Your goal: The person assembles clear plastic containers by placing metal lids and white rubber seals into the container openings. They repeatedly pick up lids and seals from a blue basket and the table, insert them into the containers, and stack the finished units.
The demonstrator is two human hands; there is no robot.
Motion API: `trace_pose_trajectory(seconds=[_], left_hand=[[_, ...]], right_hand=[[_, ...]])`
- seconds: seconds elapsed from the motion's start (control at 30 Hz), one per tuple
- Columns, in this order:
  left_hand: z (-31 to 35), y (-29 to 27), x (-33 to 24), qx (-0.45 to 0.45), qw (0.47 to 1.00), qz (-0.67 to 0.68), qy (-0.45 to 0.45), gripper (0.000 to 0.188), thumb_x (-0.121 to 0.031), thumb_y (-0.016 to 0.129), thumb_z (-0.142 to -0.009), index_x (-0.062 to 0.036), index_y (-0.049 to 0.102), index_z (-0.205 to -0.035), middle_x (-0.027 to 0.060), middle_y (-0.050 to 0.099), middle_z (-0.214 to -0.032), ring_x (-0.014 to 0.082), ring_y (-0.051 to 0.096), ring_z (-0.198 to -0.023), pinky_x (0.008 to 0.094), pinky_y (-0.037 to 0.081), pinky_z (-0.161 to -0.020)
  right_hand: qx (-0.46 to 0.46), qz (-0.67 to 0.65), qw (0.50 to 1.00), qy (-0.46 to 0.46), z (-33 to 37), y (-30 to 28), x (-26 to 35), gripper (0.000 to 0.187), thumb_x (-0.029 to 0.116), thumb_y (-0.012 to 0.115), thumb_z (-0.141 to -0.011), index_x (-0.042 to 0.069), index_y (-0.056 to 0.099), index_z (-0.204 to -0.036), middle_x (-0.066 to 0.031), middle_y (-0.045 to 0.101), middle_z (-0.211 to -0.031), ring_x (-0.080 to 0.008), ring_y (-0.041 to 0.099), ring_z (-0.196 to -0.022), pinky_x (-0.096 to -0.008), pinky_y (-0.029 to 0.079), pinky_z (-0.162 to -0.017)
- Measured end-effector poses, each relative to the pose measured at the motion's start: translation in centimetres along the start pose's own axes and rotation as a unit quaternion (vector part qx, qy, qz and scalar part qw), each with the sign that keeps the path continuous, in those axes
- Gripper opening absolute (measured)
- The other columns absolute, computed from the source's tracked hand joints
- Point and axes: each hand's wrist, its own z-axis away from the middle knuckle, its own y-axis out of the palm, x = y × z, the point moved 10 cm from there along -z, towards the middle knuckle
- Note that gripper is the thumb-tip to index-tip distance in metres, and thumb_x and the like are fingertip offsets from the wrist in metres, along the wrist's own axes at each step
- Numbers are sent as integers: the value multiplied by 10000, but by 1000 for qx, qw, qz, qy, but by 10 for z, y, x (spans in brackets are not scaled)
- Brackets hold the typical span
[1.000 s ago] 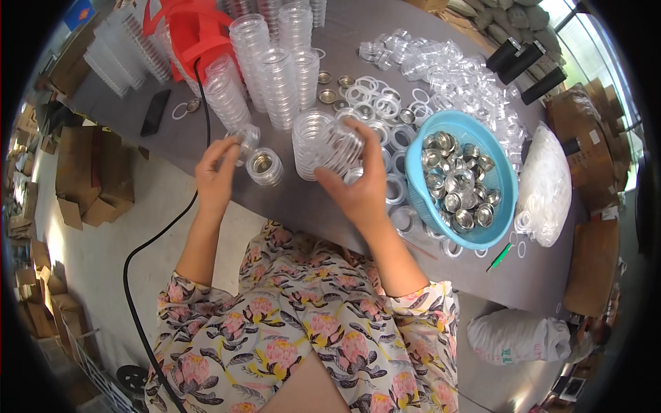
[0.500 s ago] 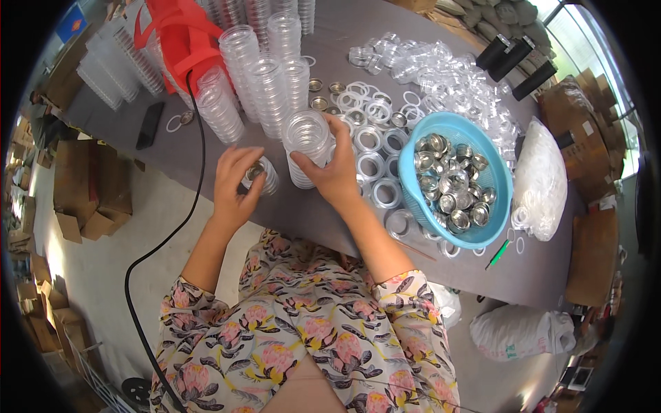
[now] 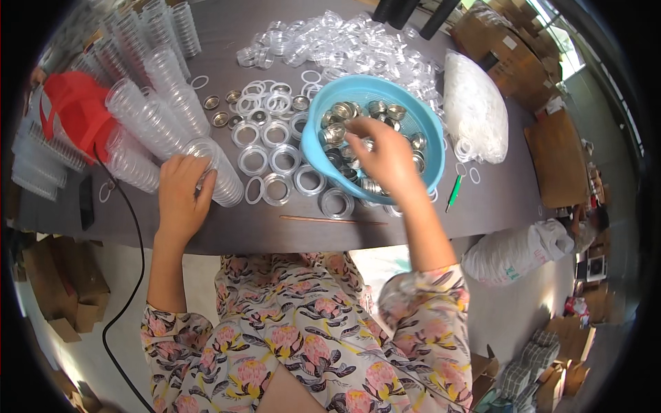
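Observation:
My left hand [image 3: 180, 194] is closed around the upper side of a stack of clear round plastic containers [image 3: 226, 182] at the table's near left. Over a light-blue mesh basket [image 3: 311, 153] is my right hand [image 3: 385, 155], fingers bent down among small shiny metal cups [image 3: 335, 134]. Its thumb and forefinger look apart, with nothing visible between them; the other fingertips are hidden. Between the hands lie several clear plastic rings [image 3: 253, 160], some flat and overlapping. Taller stacks of clear containers [image 3: 175, 103] stand beyond my left hand.
A heap of clear plastic pieces [image 3: 344, 48] covers the far table. Right of the basket lie a white-filled plastic bag [image 3: 475, 110] and a green-handled tool [image 3: 454, 191]. A thin brown stick [image 3: 334, 220] lies near the front edge. A red bag [image 3: 79, 113] and black cable [image 3: 141, 255] are left.
The view has swung to the right. My right hand has left the container stack and reached into the basket. My left hand has moved from a short stack to the side of a taller one.

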Motion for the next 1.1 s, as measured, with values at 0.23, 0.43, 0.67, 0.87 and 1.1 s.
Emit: trace_pose_trajectory(seconds=[0.23, 0.43, 0.67, 0.87, 1.1], left_hand=[[-2, 4, 0, 17, 1000, 14, -4, 177, -78, 597, -782, 3, 575, -938, 106, 554, -833, 293, 501, -836, 394, 371, -770], [-1, 0, 3, 9, 1000, 25, 3, 141, -88, 617, -762, -38, 563, -882, 86, 539, -841, 290, 496, -867, 414, 365, -803], [-1, 4, -2, 29, 998, 29, 41, 200, -91, 652, -742, -64, 552, -913, 73, 537, -999, 276, 488, -1023, 444, 319, -964], [1, 3, 10, 18, 998, 53, 29, 264, -109, 685, -719, -57, 552, -941, 82, 538, -979, 275, 492, -992, 435, 330, -949], [-2, 5, 8, 31, 994, 101, 27, 407, -96, 703, -706, -54, 534, -1074, 111, 542, -1068, 303, 495, -1022, 417, 351, -957]], right_hand=[[294, 290, 901, 133, 36, 72, -137, 244, 294, 610, -766, 73, 693, -830, -145, 665, -832, -311, 644, -803, -401, 500, -726], [318, 194, 920, 124, 20, 76, -112, 224, 247, 605, -733, 85, 696, -858, -149, 669, -859, -308, 638, -861, -410, 489, -772], [320, 184, 923, 108, 17, 91, -116, 238, 241, 618, -753, 49, 679, -881, -156, 664, -857, -309, 636, -817, -386, 485, -729], [4, 92, 991, 101, -17, 10, -56, 192, 226, 629, -772, 71, 617, -883, -100, 656, -865, -282, 628, -731, -380, 485, -654], [-20, -37, 967, -252, -19, 26, 120, 162, 90, 651, -743, 87, 588, -892, -44, 614, -814, -231, 575, -648, -345, 468, -577]])
